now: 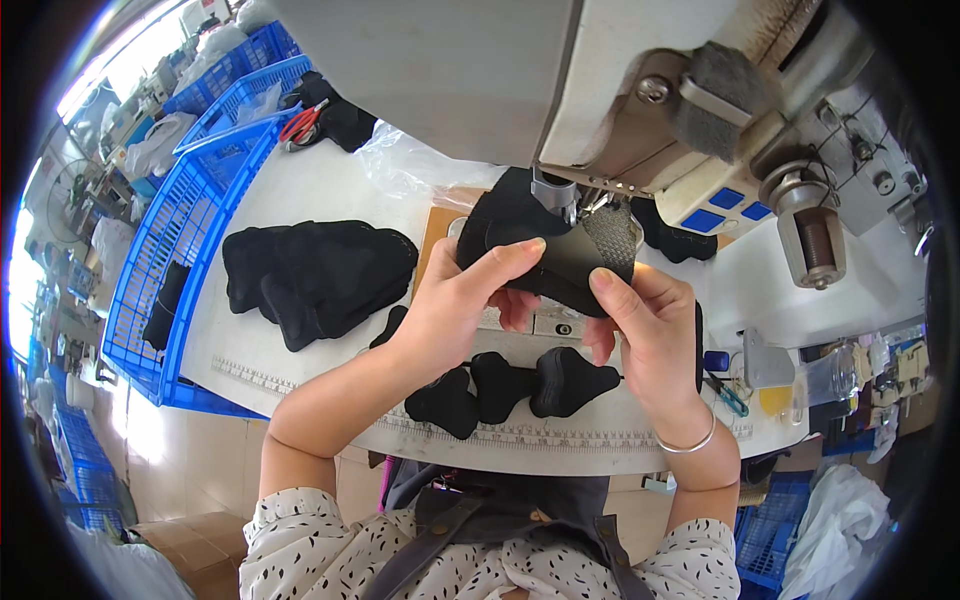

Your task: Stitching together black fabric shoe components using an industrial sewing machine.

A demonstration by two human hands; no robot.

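Note:
A black fabric piece (570, 255) with a grey mesh patch lies under the presser foot (566, 203) of a sewing machine (460, 80). My left hand (470, 285) grips its left side, thumb on top and fingers curled beneath. On the lower right edge, my right hand (645, 325) pinches the same piece between thumb and fingers. Several small black sewn pieces (505, 388) lie in a row on the table just below my hands. To the left rests a stack of black fabric pieces (320, 275). The needle tip is too small to make out.
A white table (215, 325) has a ruler strip (560, 437) along its front edge. Blue plastic crates (150, 335) stand at the left, with red-handled scissors (303, 124) nearby. Thread snips (728, 396) lie at the right. Clear plastic (415, 165) sits behind my left hand.

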